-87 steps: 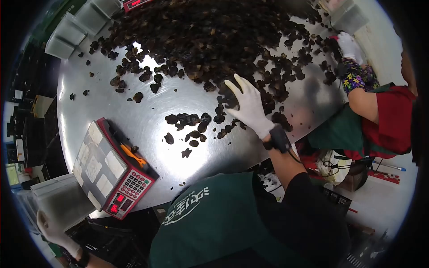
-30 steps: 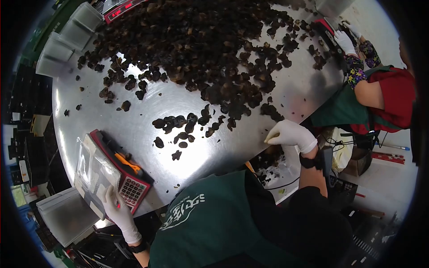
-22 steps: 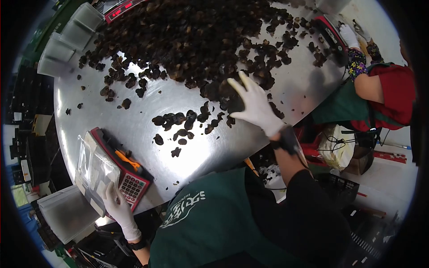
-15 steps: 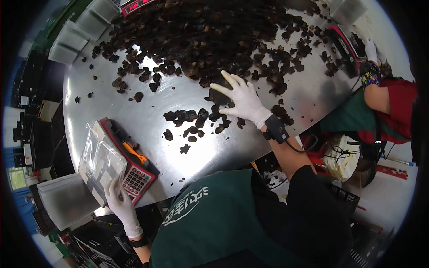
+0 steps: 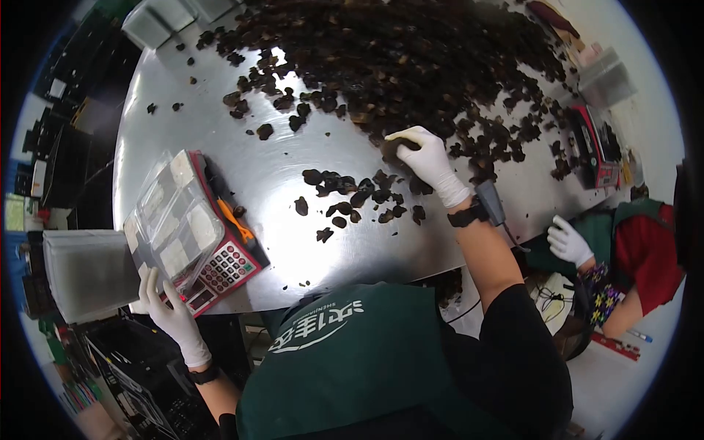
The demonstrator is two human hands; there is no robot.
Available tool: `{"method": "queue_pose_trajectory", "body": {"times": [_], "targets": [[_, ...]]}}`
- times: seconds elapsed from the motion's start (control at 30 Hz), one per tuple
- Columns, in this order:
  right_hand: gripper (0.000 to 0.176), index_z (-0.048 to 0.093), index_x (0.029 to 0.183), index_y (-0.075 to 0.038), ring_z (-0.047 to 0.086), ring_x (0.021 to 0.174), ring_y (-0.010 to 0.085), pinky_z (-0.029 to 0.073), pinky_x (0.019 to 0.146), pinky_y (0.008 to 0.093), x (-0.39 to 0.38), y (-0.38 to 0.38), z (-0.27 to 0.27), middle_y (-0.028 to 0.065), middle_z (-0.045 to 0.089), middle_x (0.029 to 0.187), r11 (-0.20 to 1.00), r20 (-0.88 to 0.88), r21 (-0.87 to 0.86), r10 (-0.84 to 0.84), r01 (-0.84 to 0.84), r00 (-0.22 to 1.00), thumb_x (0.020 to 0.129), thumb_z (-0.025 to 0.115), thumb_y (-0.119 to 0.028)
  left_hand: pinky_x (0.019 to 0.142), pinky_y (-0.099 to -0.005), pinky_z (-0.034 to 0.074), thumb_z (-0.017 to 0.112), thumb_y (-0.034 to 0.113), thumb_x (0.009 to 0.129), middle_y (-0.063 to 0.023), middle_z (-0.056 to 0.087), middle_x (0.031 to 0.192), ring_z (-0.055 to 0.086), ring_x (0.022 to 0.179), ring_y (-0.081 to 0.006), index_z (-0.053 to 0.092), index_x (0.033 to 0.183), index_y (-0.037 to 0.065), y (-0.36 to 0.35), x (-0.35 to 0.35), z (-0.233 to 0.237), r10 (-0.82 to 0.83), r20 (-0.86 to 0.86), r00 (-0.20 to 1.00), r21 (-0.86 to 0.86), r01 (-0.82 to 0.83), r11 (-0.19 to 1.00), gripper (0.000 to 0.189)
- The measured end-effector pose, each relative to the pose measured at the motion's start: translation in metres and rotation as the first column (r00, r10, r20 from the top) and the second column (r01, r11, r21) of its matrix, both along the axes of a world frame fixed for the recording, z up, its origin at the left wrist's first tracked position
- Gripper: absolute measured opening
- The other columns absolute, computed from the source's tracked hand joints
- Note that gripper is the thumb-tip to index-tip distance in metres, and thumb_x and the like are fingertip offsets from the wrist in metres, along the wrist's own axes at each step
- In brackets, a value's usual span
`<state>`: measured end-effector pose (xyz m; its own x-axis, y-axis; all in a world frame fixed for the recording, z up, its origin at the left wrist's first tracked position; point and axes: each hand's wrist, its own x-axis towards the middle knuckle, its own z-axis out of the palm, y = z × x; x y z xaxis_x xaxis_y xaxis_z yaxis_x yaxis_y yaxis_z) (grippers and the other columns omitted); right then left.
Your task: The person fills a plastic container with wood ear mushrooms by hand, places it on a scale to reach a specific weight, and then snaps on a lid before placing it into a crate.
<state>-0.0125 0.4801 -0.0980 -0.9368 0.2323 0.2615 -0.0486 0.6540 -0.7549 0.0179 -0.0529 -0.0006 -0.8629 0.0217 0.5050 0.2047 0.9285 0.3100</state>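
Observation:
In white gloves, my right hand (image 5: 429,161) curls around a dark brown wood ear mushroom (image 5: 391,149) at the near edge of a large heap of wood ear mushrooms (image 5: 381,66). Just below and left of it lies a loose group of wood ear mushrooms (image 5: 350,189) on the metal table (image 5: 286,257). My left hand (image 5: 170,315), fingers apart, is at the near left corner of a red digital scale (image 5: 220,275). On the scale rests a clear plastic container (image 5: 176,220). An orange-handled tool (image 5: 236,220) lies beside the container, its other end hidden.
Frosted plastic bins stand at left (image 5: 84,275) and back left (image 5: 158,22). At right are another red scale (image 5: 598,147), a clear bin (image 5: 607,77) and a co-worker's gloved hand (image 5: 568,242). Scattered mushroom pieces lie toward the table's left edge.
My right hand has gone from spread fingers to curled around a mushroom. My left hand has come off the container to the scale's corner. The co-worker's hand has moved nearer, and the view has shifted.

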Motion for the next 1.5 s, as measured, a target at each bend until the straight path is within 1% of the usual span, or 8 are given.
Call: {"method": "queue_pose_trajectory", "body": {"times": [0.07, 0.5, 0.73, 0.87, 1.03, 1.13, 1.27, 1.5], "targets": [[0.023, 0.073, 0.109, -0.004, 0.069, 0.082, 0.0169, 0.056, 0.075, 0.0287, -0.012, -0.016, 0.029, 0.0066, 0.073, 0.094, 0.659, 0.283, -0.742, 0.138, 0.125, 0.949, 0.09, 0.067, -0.015, 0.109, -0.0405, 0.037, 0.06, 0.002, 0.093, -0.0191, 0.056, 0.133, 0.051, 0.128, -0.0325, 0.059, 0.127, -0.002, -0.01, -0.007, -0.006, 0.03, 0.04, 0.999, 0.105, -0.034, 0.994, 0.034], [0.027, 0.064, 0.113, 0.002, 0.065, 0.067, 0.0172, 0.053, 0.055, 0.0281, -0.114, -0.176, 0.088, 0.0097, 0.069, 0.095, 0.058, 0.016, -0.997, 0.756, -0.043, 0.654, 0.098, 0.057, -0.019, 0.111, -0.0407, 0.037, 0.06, -0.001, 0.088, -0.0188, 0.048, 0.143, 0.047, 0.133, -0.0349, 0.053, 0.136, 0.002, 0.005, -0.013, -0.027, 0.02, 0.117, 0.993, 0.203, -0.044, 0.978, 0.048], [0.024, 0.073, 0.105, -0.002, 0.068, 0.075, 0.0151, 0.054, 0.065, 0.0297, -0.135, -0.325, 0.139, 0.0083, 0.072, 0.089, 0.271, -0.016, -0.649, 0.929, -0.711, 0.369, 0.086, 0.066, -0.015, 0.113, -0.0376, 0.035, 0.062, -0.005, 0.083, -0.0186, 0.044, 0.149, 0.044, 0.138, -0.0311, 0.036, 0.149, 0.0, 0.016, -0.012, -0.015, 0.044, 0.098, 0.994, 0.272, -0.069, 0.96, 0.071], [0.043, 0.073, 0.093, -0.005, 0.064, 0.098, 0.0316, 0.055, 0.075, 0.0419, -0.12, -0.374, 0.099, 0.0158, 0.067, 0.095, 0.367, 0.021, 0.385, 0.914, -0.847, 0.405, 0.073, 0.075, -0.043, 0.116, -0.0361, 0.029, 0.054, -0.008, 0.087, -0.02, 0.039, 0.154, 0.038, 0.142, -0.0283, 0.028, 0.152, -0.006, 0.008, -0.015, -0.032, -0.051, 0.102, 0.993, 0.368, 0.01, 0.93, 0.069], [0.036, 0.069, 0.095, -0.007, 0.057, 0.099, 0.0209, 0.05, 0.071, 0.0344, -0.08, -0.371, 0.109, 0.0057, 0.06, 0.1, 0.602, -0.166, 0.556, 0.756, -0.573, 0.633, 0.076, 0.072, -0.038, 0.119, -0.0409, 0.023, 0.05, 0.011, 0.102, -0.0191, 0.04, 0.153, 0.035, 0.143, -0.0296, 0.032, 0.152, 0.0, -0.001, -0.015, -0.044, -0.033, 0.173, 0.984, 0.39, -0.038, 0.92, 0.054], [0.028, 0.067, 0.097, -0.005, 0.06, 0.097, 0.0258, 0.05, 0.076, 0.0397, -0.068, -0.304, 0.11, 0.0097, 0.06, 0.102, 0.74, -0.286, 0.281, 0.673, -0.611, 0.682, 0.077, 0.068, -0.025, 0.117, -0.0415, 0.028, 0.042, 0.014, 0.104, -0.0213, 0.039, 0.152, 0.037, 0.141, -0.0337, 0.04, 0.147, -0.002, 0.01, -0.024, -0.02, -0.089, 0.209, 0.974, 0.066, 0.076, 0.995, 0.046], [0.056, 0.06, 0.125, -0.009, 0.058, 0.114, 0.0354, 0.046, 0.098, 0.0456, -0.036, -0.163, 0.041, 0.0173, 0.062, 0.119, 0.925, -0.018, 0.016, 0.379, -0.379, 0.925, 0.071, 0.072, -0.013, 0.119, -0.0447, 0.022, 0.039, 0.022, 0.105, -0.0202, 0.042, 0.15, 0.033, 0.143, -0.0367, 0.043, 0.147, 0.001, 0.012, -0.028, 0.001, -0.064, 0.324, 0.944, -0.182, 0.128, 0.975, 0.046], [0.082, 0.048, 0.144, -0.017, 0.041, 0.135, 0.0382, 0.035, 0.112, 0.0487, 0.083, -0.047, -0.01, 0.02, 0.041, 0.148, 0.946, 0.238, 0.303, 0.041, -0.114, 0.97, 0.071, 0.08, -0.034, 0.118, -0.0436, 0.024, 0.046, 0.019, 0.103, -0.0226, 0.039, 0.152, 0.037, 0.141, -0.0359, 0.036, 0.149, -0.001, 0.028, -0.034, 0.002, -0.086, 0.282, 0.956, -0.103, 0.119, 0.988, 0.051]]}}
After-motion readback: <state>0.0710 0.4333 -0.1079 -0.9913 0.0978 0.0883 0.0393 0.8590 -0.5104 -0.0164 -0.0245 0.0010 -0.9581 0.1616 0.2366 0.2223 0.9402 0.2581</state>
